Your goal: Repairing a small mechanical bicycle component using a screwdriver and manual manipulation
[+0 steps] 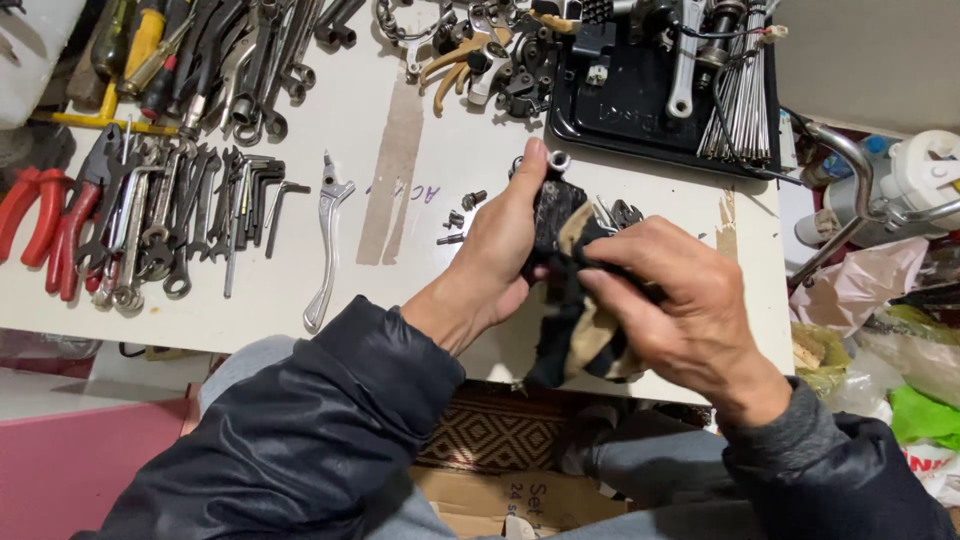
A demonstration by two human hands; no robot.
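A brown cardboard box (500, 500) lay at six o'clock, below the table edge and between the person's arms, its flat top carrying dark print. At three to four o'clock, right of the table, sat a heap of plastic bags: a pinkish crumpled one (868, 272), a bright green one (925, 415) lower down, and a white packet with red lettering (935, 465) at the far edge. No screens or signs showed.

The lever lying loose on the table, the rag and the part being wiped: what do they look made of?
Lever: bare metal, probably aluminium, with a bright silvery sheen. Rag: soft cloth, dark with tan patches, folding limply under the right hand. Part in the left hand: grimy black, likely metal, with a shiny silver end.
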